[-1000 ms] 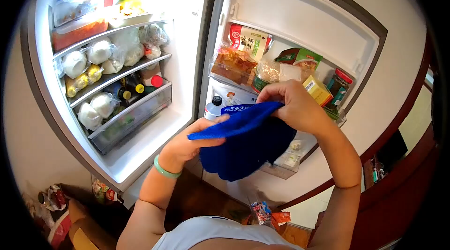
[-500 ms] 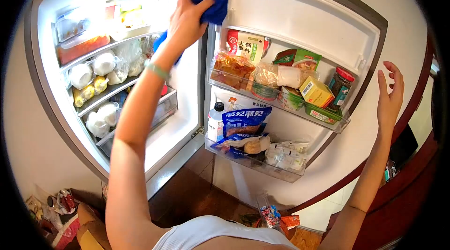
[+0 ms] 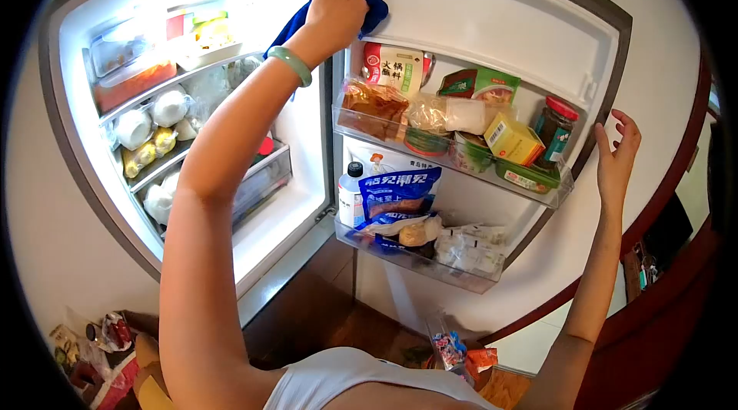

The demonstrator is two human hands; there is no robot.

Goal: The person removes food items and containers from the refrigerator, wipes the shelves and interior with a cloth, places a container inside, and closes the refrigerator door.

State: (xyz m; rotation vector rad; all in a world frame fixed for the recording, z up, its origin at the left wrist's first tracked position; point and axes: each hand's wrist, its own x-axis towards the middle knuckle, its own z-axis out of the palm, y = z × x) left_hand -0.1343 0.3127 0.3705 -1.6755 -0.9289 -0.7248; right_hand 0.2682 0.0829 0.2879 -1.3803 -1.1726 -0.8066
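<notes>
My left hand (image 3: 337, 16) holds a dark blue cloth (image 3: 375, 13) against the upper hinge-side corner of the open fridge door (image 3: 477, 14). Part of the cloth hangs behind the wrist, which wears a pale green bangle (image 3: 290, 66). At the door's outer edge, my right hand (image 3: 618, 152) is raised with its fingers apart and nothing in it. Whether its fingertips touch the edge I cannot tell. Below the cloth, the upper door shelf (image 3: 453, 155) carries food packets, a yellow box (image 3: 513, 139) and a red-lidded jar (image 3: 556, 129).
The lit fridge compartment (image 3: 296, 149) on the left has shelves with containers and bagged food. A lower door shelf (image 3: 415, 260) holds a black-capped bottle (image 3: 350, 193) and blue packets (image 3: 400, 191). Bags and boxes (image 3: 108, 348) lie on the floor at lower left.
My left hand has moved slightly right, bringing the cloth onto the door's upper corner. My right hand has shifted a little left and down, closer to the door's edge.
</notes>
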